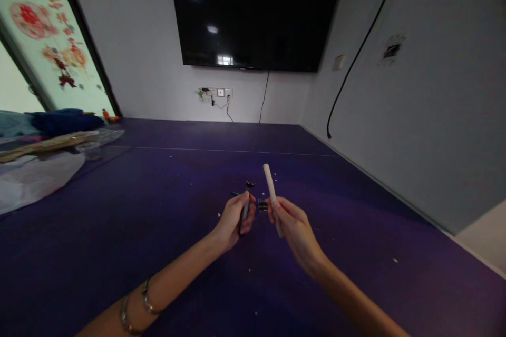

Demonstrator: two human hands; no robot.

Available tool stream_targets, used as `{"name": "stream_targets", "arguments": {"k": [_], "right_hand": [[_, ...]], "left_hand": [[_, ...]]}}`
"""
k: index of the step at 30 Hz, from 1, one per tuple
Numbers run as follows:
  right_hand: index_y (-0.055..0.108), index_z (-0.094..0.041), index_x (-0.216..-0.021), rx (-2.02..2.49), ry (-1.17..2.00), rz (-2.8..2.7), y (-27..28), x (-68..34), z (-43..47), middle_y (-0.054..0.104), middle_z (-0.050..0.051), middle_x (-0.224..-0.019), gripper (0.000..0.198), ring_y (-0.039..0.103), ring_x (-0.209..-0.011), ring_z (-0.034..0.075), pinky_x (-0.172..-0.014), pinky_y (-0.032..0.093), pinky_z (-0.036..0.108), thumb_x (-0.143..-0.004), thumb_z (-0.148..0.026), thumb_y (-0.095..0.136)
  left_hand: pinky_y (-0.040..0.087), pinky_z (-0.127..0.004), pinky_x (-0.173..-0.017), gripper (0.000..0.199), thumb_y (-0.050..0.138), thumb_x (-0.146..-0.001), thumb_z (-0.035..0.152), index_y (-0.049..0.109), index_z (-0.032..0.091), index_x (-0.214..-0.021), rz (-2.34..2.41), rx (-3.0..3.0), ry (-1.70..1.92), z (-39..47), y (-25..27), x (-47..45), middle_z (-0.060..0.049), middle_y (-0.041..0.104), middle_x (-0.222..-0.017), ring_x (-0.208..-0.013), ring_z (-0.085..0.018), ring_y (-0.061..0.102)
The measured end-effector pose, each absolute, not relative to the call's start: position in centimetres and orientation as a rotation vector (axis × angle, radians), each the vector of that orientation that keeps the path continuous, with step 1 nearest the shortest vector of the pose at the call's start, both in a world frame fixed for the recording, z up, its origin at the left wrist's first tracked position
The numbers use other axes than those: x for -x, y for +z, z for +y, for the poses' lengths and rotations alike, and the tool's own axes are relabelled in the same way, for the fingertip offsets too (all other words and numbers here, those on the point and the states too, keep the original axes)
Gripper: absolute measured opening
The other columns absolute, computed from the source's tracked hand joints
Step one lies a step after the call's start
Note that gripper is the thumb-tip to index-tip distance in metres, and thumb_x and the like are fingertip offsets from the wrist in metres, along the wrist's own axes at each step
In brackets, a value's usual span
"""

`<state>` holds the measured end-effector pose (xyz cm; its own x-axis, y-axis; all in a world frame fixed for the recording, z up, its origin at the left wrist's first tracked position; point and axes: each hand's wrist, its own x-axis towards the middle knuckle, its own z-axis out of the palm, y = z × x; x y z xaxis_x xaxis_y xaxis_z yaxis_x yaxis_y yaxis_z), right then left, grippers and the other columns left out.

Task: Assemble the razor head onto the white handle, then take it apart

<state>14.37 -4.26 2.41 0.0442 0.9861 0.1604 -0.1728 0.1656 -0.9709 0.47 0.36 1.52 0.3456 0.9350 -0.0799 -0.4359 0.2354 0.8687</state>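
Note:
In the middle of the view, my left hand (235, 216) is closed around a slim grey handle (245, 209). A small dark piece (250, 184) shows just above that fist; whether it joins the handle I cannot tell. My right hand (290, 221) grips a pale, round-ended stick (269, 179), tilted with its upper end leaning left and its lower end showing below the fingers. Between the two hands is a small black-and-silver item (263, 205), partly covered by the right fingers. A thin bluish object (234, 194) lies behind my left hand.
Small white scraps (395, 260) dot the purple surface (158, 274). Plastic bags (43, 179), a flat brown piece (51, 145) and dark blue cloth (67, 121) are piled at the left. A black cable (358, 55) hangs on the right wall, and a television (261, 16) is ahead.

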Motion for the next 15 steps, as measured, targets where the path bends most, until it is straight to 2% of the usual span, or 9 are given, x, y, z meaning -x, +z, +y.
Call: {"name": "stream_targets", "arguments": {"k": [3,8,11,15], "right_hand": [[0.069,-0.016,-0.077,1.113,0.842,-1.402,3.0,-17.2,-0.8,0.053,0.001,-0.06,0.034,0.045,-0.056,0.012,-0.05,0.032,0.023,-0.075,-0.047,0.058],[0.069,-0.015,-0.06,1.397,0.523,-1.659,2.4,-18.9,1.7,0.051,0.001,-0.049,0.047,0.043,-0.048,0.011,-0.046,0.026,0.024,-0.074,-0.057,0.053],[0.069,-0.015,-0.058,1.444,0.471,-1.744,1.9,-18.4,1.8,0.049,0.0,-0.045,0.051,0.041,-0.045,0.01,-0.044,0.023,0.024,-0.074,-0.06,0.051],[0.07,-0.015,-0.06,1.429,0.557,-1.841,1.9,-19.2,2.0,0.048,-0.001,-0.047,0.05,0.037,-0.045,0.009,-0.045,0.023,0.025,-0.075,-0.059,0.051]], "left_hand": [[0.012,-0.015,-0.028,0.022,0.043,-0.089,0.031,0.05,0.015,-0.077,0.709,-0.689,0.995,-0.1,1.8,-0.6,0.007,0.041,-0.048,-0.028,-0.001,0.023],[0.008,-0.016,-0.029,0.026,0.034,-0.093,0.027,0.048,0.014,-0.075,0.747,-0.537,0.984,-1.0,2.1,-0.9,0.008,0.033,-0.047,-0.029,-0.001,0.019],[0.008,-0.016,-0.03,0.024,0.035,-0.093,0.026,0.047,0.014,-0.076,0.75,-0.536,0.975,-1.7,2.1,-1.1,0.008,0.033,-0.048,-0.03,-0.001,0.02],[0.007,-0.016,-0.031,0.023,0.036,-0.093,0.025,0.046,0.014,-0.075,0.753,-0.53,0.959,-2.1,2.2,-1.1,0.008,0.033,-0.048,-0.03,-0.001,0.019]]}}
